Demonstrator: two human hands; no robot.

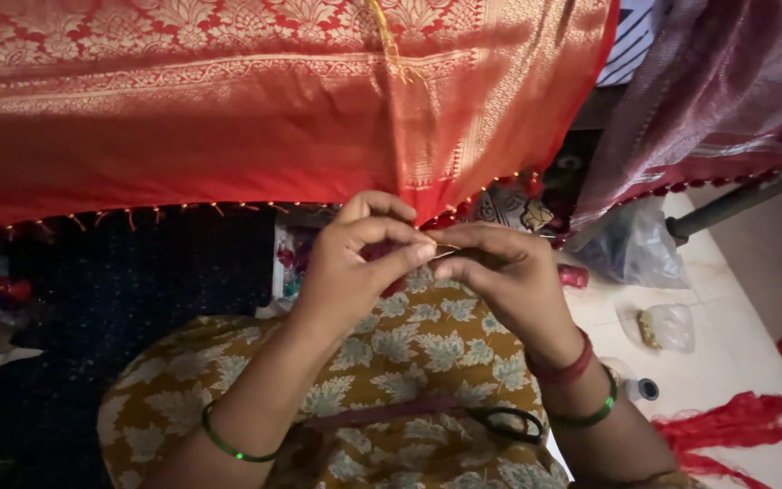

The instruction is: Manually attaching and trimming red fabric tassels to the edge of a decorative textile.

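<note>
Red silk cloth with woven gold flower patterns (228,100) is hanging across the top of the view, and its lower edge is carrying a row of small red and gold bead tassels (491,192). Both hands are working just under this edge, near the middle of the picture. The left hand (355,267) is pressing its thumb and forefinger together, and the right hand (500,272) is doing the same, so the fingertips of both hands are meeting at one spot. Between them a thin pale metal needle (445,250) is showing; which hand is really gripping it I cannot tell. The hem of the cloth is lying just above the fingers, very near to them.

A thin green bangle (228,445) is sitting on the left forearm, and a red thread band (565,369) and a green bangle (596,412) are sitting on the right wrist. Below the hands, the person's lap is covered by mustard yellow fabric with pale leaf print (409,362), and black-handled scissors (500,422) are lying on it. On the pale floor (744,299) at the right, loose red threads (726,430), a small clear plastic bag (667,326) and a small thread spool (640,389) are lying well apart from the hands.
</note>
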